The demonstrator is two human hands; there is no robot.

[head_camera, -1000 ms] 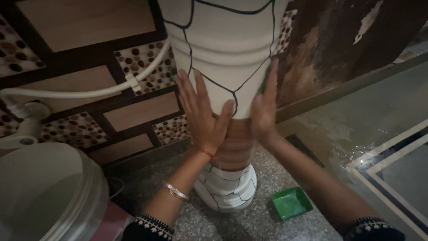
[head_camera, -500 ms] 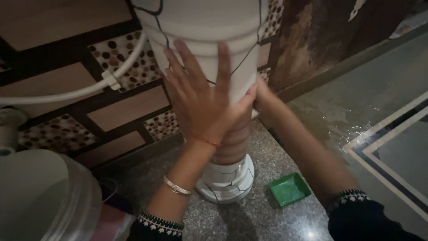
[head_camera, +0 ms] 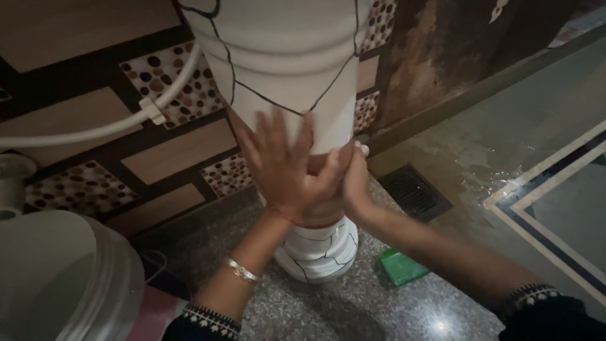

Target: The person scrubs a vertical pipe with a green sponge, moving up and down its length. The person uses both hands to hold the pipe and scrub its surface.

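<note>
Since half a second ago the left hand (head_camera: 284,167) has slid lower down the white pedestal (head_camera: 297,82), and the right hand (head_camera: 352,180) has come round from behind into fuller view. Both now sit at the brownish neck of the pedestal, just above its white, crack-patterned base (head_camera: 319,252). The left hand lies flat against the front, fingers spread apart and blurred. The right hand wraps the neck from the right side, fingers pressed together and curled around it, thumb touching the left hand. The pedestal stands on the speckled stone floor (head_camera: 303,309) against the tiled wall (head_camera: 170,151). A green dish (head_camera: 401,266) lies on the floor just right of the base, partly behind the right forearm. A floor drain grate (head_camera: 416,192) sits near the wall.
</note>
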